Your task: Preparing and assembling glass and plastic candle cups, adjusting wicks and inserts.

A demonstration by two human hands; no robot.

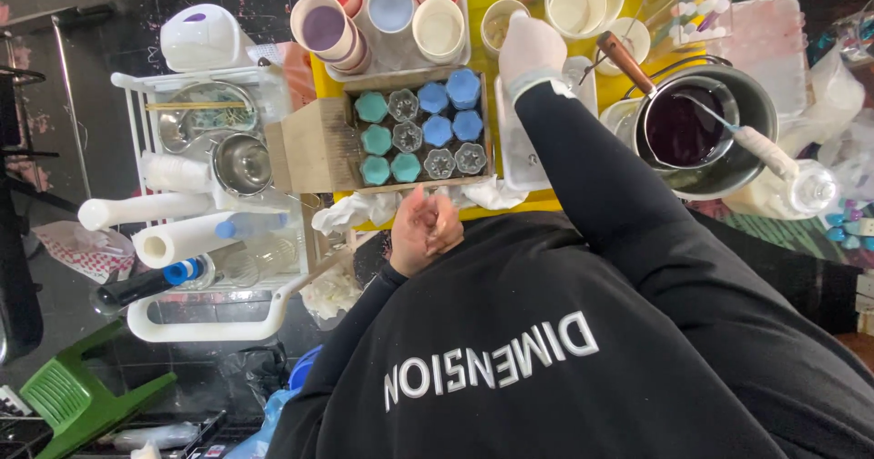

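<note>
My left hand [425, 229] is bare and loosely curled, holding nothing, close to my black sweatshirt at the near edge of the yellow table [533, 202]. Just beyond it lies a cardboard box [314, 145] with teal moulded pieces [373, 138], blue ones [451, 104] and clear flower-shaped glass holders [407, 136]. My right hand [531, 47] wears a white glove and reaches out over a clear tray [528, 154], beside a small cup of beige material [499, 22]. Its fingers are hidden from me.
A steel pot [728, 172] with an inner pan of dark purple liquid [683, 129] and a wooden handle [622, 61] stands at right, with a clear bottle [801, 186] beside it. Cups of purple [323, 26], blue [391, 8] and cream [439, 29] sit at the back. A white cart [200, 327] with steel bowls and paper rolls stands left, a green stool [73, 395] below it.
</note>
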